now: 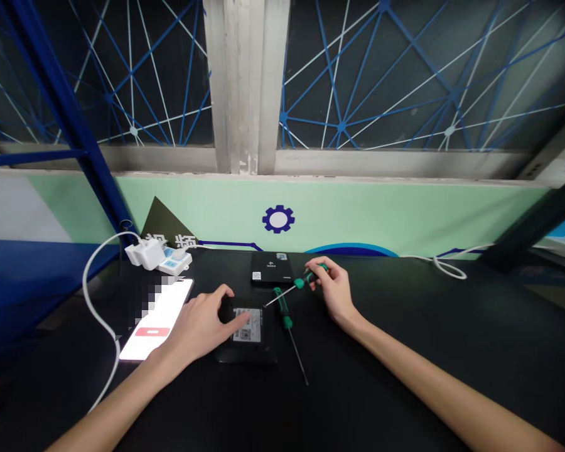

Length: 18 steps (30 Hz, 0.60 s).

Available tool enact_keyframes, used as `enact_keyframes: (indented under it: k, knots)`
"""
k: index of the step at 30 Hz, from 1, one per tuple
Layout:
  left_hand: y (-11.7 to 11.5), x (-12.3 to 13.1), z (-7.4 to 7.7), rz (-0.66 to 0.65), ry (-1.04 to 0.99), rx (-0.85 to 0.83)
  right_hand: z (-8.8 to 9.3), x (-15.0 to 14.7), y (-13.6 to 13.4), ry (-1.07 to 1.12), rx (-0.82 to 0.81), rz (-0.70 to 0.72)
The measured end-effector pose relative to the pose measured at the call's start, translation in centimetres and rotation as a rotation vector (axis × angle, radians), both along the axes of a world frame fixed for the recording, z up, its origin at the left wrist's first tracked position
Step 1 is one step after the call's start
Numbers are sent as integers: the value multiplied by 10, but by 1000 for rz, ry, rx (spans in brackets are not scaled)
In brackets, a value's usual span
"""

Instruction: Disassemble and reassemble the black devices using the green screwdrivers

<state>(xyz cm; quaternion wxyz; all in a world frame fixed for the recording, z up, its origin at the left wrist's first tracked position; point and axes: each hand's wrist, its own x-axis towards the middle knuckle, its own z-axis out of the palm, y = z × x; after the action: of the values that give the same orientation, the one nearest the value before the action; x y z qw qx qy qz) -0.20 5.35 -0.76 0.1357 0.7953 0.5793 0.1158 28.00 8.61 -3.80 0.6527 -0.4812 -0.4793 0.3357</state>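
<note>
Right hand (334,285) clamped on the screwdriver (299,284), left hand (204,320) spread over the black case (249,334), and that slant risks a skid!

The room is dim, the windows (386,75) dark, the far wall (381,213) paler, with faint shadows at right. The phone (164,314) glares at left, washed white and partly masked by coarse pixel blocks. The black counter (452,314) swallows shadows; fine print on the drive (270,345) is illegible. Wide-angle stretch shows toward the sides; the right edge darkens.
</note>
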Motion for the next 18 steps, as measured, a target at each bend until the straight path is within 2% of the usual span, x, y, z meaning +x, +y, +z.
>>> enact_keyframes:
  k: [18]
  knots:
    - [0, -1, 1, -29, -35, -10, 0, 1, 0, -2, 16, -25]
